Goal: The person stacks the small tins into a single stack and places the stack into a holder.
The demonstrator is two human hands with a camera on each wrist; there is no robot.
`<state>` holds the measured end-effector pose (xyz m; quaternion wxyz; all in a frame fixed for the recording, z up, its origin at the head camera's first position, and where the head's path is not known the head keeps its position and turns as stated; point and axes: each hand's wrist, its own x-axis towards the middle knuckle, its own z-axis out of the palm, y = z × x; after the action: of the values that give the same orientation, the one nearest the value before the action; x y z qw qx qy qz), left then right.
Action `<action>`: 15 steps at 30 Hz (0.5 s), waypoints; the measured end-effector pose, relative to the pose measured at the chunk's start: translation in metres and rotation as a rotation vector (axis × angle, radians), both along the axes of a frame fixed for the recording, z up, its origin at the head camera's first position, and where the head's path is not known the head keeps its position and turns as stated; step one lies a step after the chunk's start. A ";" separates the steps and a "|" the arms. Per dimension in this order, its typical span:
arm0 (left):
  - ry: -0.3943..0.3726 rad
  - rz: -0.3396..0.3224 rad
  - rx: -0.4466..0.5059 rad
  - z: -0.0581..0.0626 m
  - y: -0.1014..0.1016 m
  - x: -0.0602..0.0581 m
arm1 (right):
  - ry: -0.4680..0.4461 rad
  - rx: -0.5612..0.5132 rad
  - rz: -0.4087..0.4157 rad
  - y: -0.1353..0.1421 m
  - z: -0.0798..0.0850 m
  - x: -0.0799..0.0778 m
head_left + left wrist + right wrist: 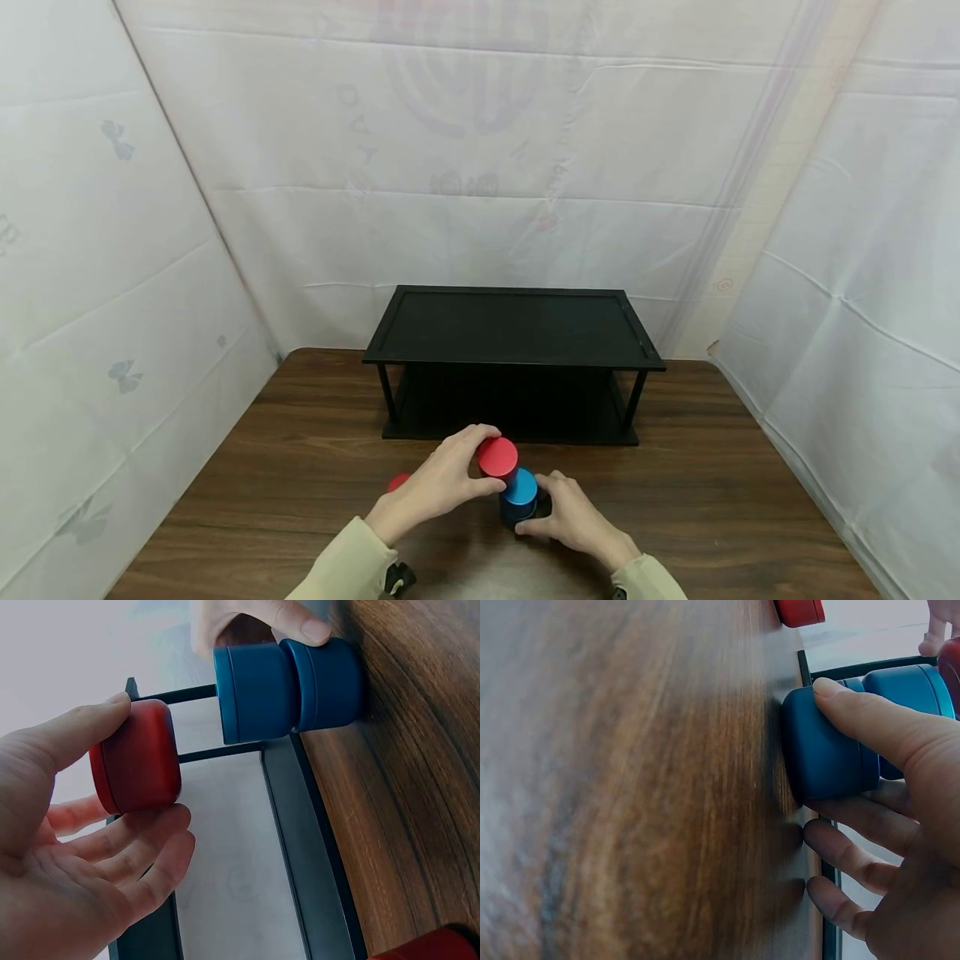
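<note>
My left hand (438, 477) holds a round red tin (141, 757) between thumb and fingers, raised off the table. Two blue tins stand stacked, the upper blue tin (259, 694) sitting slightly askew on the lower blue tin (829, 750). In the left wrist view a gap shows between the red tin and the top of the stack. My right hand (572, 517) grips the lower blue tin, thumb on one side and index finger on the other; its remaining fingers spread beside it. Another red tin (398, 481) stands on the table, partly hidden behind my left wrist.
Behind the tins stands a black two-tier rack (513, 329) with a flat top and a lower shelf (510, 408). The brown wood-grain table (300, 450) carries everything. White sheeting (450, 167) encloses the back and both sides.
</note>
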<state>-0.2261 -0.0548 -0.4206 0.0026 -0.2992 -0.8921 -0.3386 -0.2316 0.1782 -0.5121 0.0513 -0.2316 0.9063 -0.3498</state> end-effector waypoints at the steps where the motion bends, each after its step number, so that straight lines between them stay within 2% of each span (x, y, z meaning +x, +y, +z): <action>1: 0.003 -0.002 -0.001 0.000 0.001 0.000 | 0.000 -0.001 0.000 0.000 0.000 0.000; 8: 0.017 -0.023 -0.010 -0.001 0.007 0.000 | -0.006 -0.005 0.000 0.000 0.001 0.000; 15: -0.002 -0.033 -0.020 -0.003 0.013 0.000 | 0.001 -0.009 0.007 0.001 0.000 0.001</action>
<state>-0.2265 -0.0416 -0.4240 -0.0067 -0.3137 -0.8903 -0.3300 -0.2310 0.1791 -0.5122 0.0507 -0.2351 0.9039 -0.3537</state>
